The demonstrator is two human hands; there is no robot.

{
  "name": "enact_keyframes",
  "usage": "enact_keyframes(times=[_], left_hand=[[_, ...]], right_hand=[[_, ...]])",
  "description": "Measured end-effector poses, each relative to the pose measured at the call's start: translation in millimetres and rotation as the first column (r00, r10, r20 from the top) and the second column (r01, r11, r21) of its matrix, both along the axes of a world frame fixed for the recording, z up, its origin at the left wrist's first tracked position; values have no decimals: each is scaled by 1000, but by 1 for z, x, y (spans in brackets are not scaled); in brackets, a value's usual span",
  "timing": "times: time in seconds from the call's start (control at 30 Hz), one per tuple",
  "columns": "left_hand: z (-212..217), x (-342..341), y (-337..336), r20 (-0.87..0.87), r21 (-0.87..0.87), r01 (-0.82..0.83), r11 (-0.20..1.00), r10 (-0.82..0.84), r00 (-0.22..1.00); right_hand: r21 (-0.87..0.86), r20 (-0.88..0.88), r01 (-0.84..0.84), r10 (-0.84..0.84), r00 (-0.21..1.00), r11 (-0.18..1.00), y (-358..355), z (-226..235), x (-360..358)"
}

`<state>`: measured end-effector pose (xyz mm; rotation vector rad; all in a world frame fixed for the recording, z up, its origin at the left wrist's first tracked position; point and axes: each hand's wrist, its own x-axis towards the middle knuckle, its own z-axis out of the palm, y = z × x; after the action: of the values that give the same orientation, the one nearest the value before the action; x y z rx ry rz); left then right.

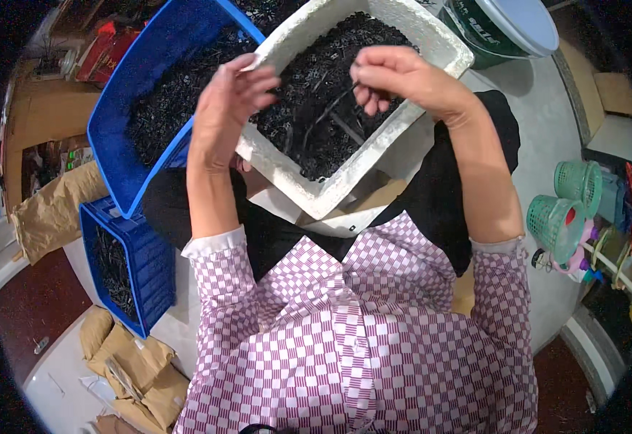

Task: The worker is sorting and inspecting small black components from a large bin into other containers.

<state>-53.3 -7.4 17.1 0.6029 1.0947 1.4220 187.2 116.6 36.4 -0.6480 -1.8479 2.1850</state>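
In front of me a white foam box (314,189) holds a heap of small black parts (316,79), thin pieces that look like plastic. Above the heap my right hand (395,78) is closed in a pinch. From its fingertips a thin black strip (328,110), smeared by motion, seems to hang down toward the heap. My left hand (233,101) hovers over the box's left edge, fingers apart and slightly blurred, with nothing visible in it. A flat greyish-black piece (346,129) lies on the heap near the box's right wall.
Left of the foam box stands a large blue bin (106,137) with more black parts. A smaller blue crate (155,267) sits below it, beside brown paper sacks (131,362). A green bucket (489,36) stands at the far right, and green baskets (558,224) hang at right.
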Motion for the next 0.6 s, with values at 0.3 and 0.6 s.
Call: enact_keyframes(times=[0.3,0.6], left_hand=[[-22,71,8,-120,-145,193,970,-211,970],[-11,71,13,2,-116,-90,989,91,996]], right_hand=[[195,228,-83,37,973,977,-11,-20,-26],[-6,17,409,-409,912,912,-6,-25,-27]])
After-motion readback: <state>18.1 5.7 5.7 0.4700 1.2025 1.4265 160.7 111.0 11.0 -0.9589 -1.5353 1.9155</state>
